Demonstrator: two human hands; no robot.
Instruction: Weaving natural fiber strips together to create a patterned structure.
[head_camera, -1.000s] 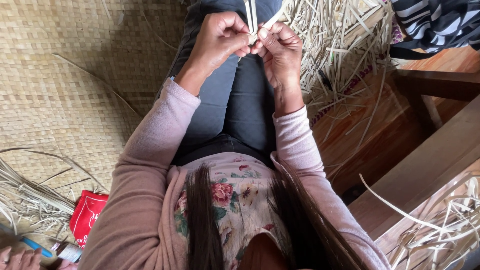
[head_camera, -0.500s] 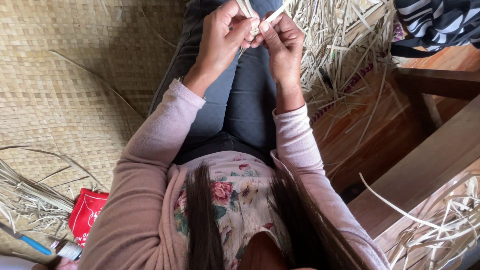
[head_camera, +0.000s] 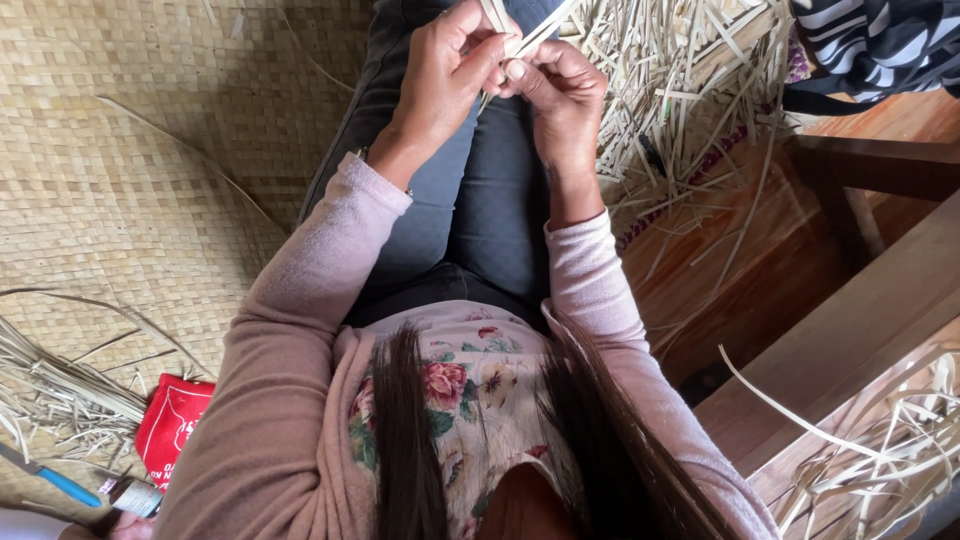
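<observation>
Fingers of left hand (head_camera: 440, 75) and right hand (head_camera: 560, 95) pinch thin straw strips (head_camera: 520, 30); tugging unevenly might snap them.

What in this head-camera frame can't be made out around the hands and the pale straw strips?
- Pale flat straw strips: upper ends cut off by the top edge.
- Left hand and right hand: fingertips overlap, hiding the grip.
- Blue-handled tool: tip cut off by the left edge.
- Red pouch: partly behind the pink sleeve.
</observation>
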